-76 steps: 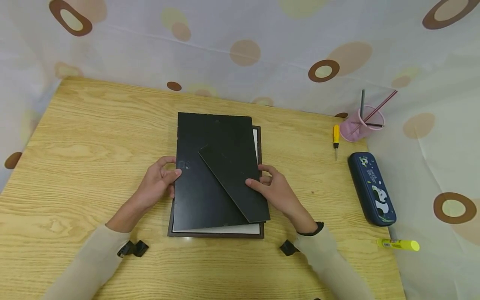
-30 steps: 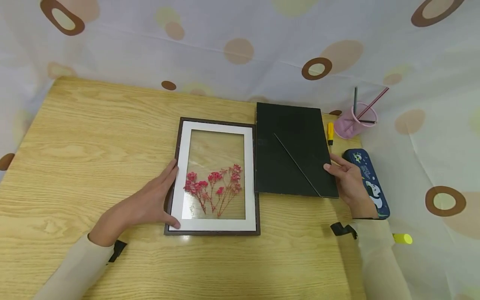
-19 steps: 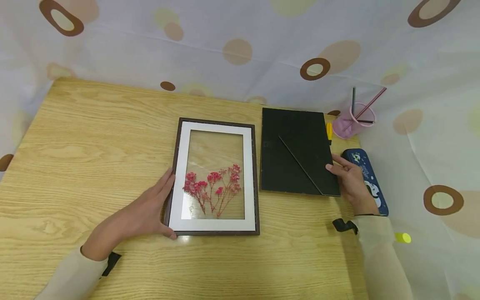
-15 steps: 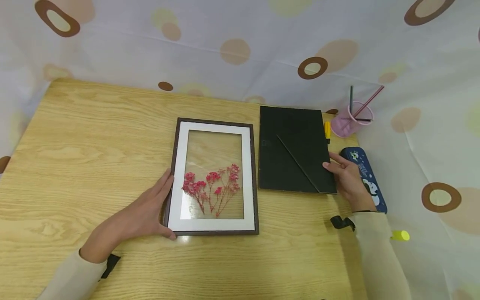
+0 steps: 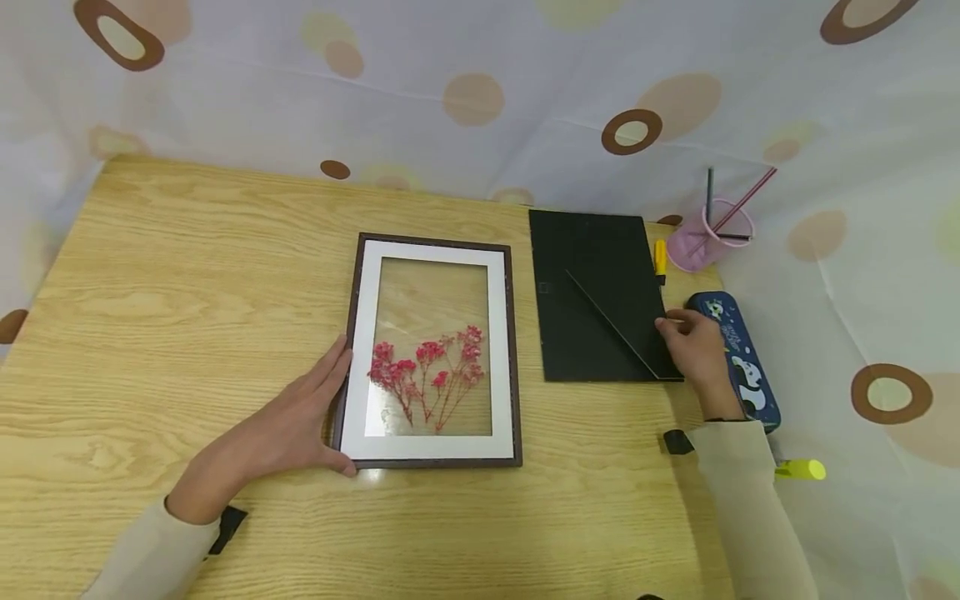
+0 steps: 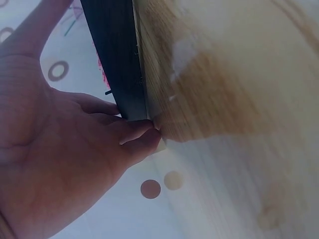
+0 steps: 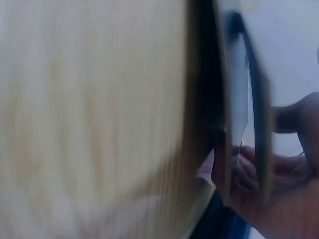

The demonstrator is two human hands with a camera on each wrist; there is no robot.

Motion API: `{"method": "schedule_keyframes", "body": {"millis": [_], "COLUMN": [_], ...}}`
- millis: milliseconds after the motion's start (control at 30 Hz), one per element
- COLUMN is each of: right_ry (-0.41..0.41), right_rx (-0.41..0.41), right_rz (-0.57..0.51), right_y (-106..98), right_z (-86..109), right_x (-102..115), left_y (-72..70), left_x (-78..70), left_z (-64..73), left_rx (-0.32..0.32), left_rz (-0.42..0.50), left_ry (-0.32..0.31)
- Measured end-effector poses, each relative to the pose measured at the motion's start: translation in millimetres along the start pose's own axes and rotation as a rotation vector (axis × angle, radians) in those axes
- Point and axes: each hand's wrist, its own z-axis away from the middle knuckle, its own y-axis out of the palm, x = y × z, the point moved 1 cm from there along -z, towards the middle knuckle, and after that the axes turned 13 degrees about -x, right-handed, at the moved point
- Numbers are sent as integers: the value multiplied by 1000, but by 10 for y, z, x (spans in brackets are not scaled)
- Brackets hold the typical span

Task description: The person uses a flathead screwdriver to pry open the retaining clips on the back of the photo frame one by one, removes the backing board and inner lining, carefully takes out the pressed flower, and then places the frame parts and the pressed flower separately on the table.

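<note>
A dark picture frame (image 5: 516, 358) with a white mat (image 5: 435, 447) lies flat on the wooden table in the head view. Pink pressed flowers (image 5: 429, 353) show through its clear pane. My left hand (image 5: 288, 429) rests against the frame's lower left side, fingers fairly straight along the edge and thumb at the corner. To the right of the frame is the black backing board (image 5: 585, 250) with its slanted stand flap. My right hand (image 5: 697, 350) pinches the board's right edge. In the right wrist view, the flap (image 7: 261, 114) stands apart from the board.
A yellow-handled screwdriver (image 5: 660, 257) lies partly hidden beside the board. Behind it stands a pink cup (image 5: 693, 248) with pencils. A blue panda pencil case (image 5: 738, 350) and a yellow marker (image 5: 802, 469) lie at the right edge. A patterned cloth (image 5: 405, 75) hangs behind the table.
The backing board, earlier lying over the frame with both hands on it, has been carried right and lowered, baring the flowers. My left hand has shifted to the frame's lower left corner.
</note>
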Motion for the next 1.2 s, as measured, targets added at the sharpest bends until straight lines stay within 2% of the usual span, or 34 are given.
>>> {"method": "schedule_keyframes", "body": {"millis": [100, 267, 333, 433, 500, 567, 667, 733, 833, 1033, 1200], "right_ry": [-70, -99, -133, -257, -360, -445, -510, -512, -495, -483, -436], "right_rx": [-67, -47, -78, -174, -210, -195, -89, -25, 34, 61, 86], "right_rz": [99, 212, 248, 301, 354, 423, 512, 548, 549, 511, 493], "right_y": [-2, -16, -20, 19, 87, 182, 313, 370, 399, 390, 377], "right_z": [52, 122, 149, 216, 280, 348, 425, 451, 451, 366, 297], "right_x": [20, 150, 205, 313, 405, 500, 598, 611, 594, 559, 481], "left_y": [0, -1, 0, 2, 5, 8, 8, 6, 3, -3, 6], "left_x": [-7, -9, -8, -8, -5, -4, -5, -11, -18, -11, 6], "left_z": [-9, -15, -15, -15, -14, -12, -8, -8, -10, -4, -3], "left_rx": [5, 11, 13, 14, 15, 15, 16, 18, 22, 17, 20], "left_rz": [-12, -13, -11, -11, -15, -18, -18, -10, -3, -7, -10], "left_ry": [5, -3, -4, -2, 0, 0, 0, -1, -2, -5, -3]}}
